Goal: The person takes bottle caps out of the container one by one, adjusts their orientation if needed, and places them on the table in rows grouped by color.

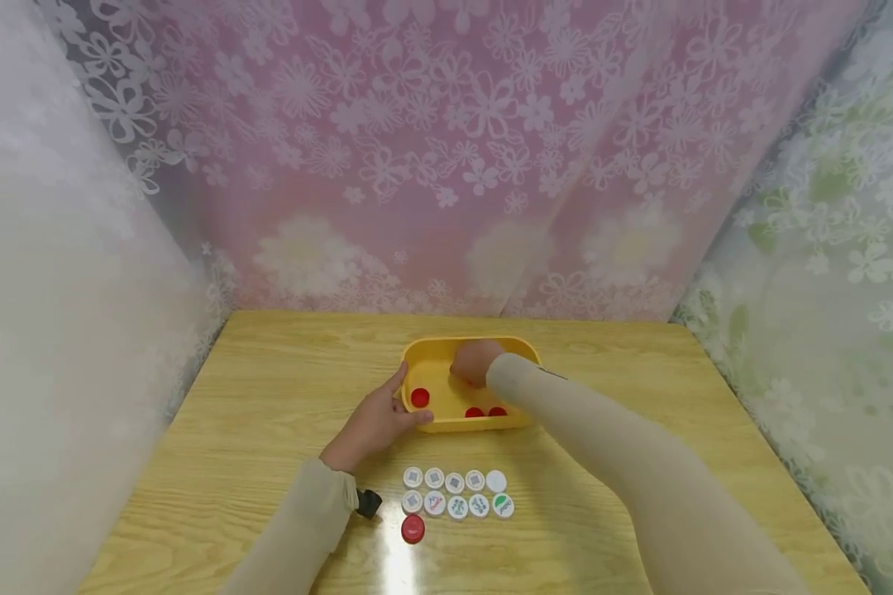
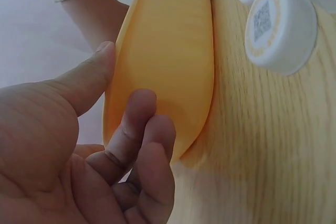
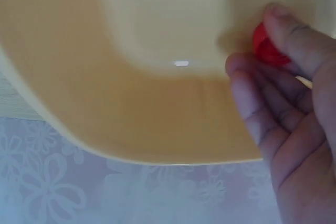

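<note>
Grip on the left hand (image 1: 375, 421) pinches the near-left corner of the yellow tray (image 1: 517, 351) on the wooden counter (image 1: 268, 388), while the right hand (image 1: 476, 362), inside the tray, pinches a red cap (image 3: 266, 51). Steadying the tray and lowering the cap flat would likely serve best. Counted: one tray; ten white caps (image 1: 457, 493) in two rows; three red caps (image 1: 420, 397) lying in the tray, one loose red cap (image 1: 413, 529) on the counter.
</note>
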`<action>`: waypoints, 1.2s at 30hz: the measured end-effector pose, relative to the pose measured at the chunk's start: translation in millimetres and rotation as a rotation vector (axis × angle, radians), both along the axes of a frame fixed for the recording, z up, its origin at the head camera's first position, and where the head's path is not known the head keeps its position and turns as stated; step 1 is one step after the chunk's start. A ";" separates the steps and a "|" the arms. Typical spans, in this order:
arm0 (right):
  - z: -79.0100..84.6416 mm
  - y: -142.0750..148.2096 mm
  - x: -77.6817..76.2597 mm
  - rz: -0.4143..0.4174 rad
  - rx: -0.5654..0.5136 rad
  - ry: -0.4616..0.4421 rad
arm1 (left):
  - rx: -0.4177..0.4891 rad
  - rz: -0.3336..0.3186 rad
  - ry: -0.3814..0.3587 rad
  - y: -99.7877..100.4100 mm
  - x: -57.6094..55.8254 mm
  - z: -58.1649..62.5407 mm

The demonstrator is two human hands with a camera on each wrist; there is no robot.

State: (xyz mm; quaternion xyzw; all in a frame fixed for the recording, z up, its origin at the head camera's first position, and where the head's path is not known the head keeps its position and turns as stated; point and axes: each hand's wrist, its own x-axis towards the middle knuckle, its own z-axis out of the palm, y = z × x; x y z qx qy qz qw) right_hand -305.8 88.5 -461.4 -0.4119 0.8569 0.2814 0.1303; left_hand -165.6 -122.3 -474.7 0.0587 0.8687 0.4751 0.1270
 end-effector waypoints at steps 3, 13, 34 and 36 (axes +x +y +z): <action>2.1 2.4 6.2 -0.012 0.000 0.030 | -0.003 -0.007 0.006 -0.3 0.9 1.4; 87.7 23.1 90.3 -0.041 -0.609 -0.106 | -0.025 -0.001 0.014 2.9 -1.3 4.7; -13.4 17.5 272.1 -0.003 -0.971 -0.065 | 0.021 0.013 -0.001 2.9 0.7 3.8; -17.3 19.0 271.6 0.012 -0.953 -0.064 | 0.025 0.009 -0.004 2.6 1.2 2.7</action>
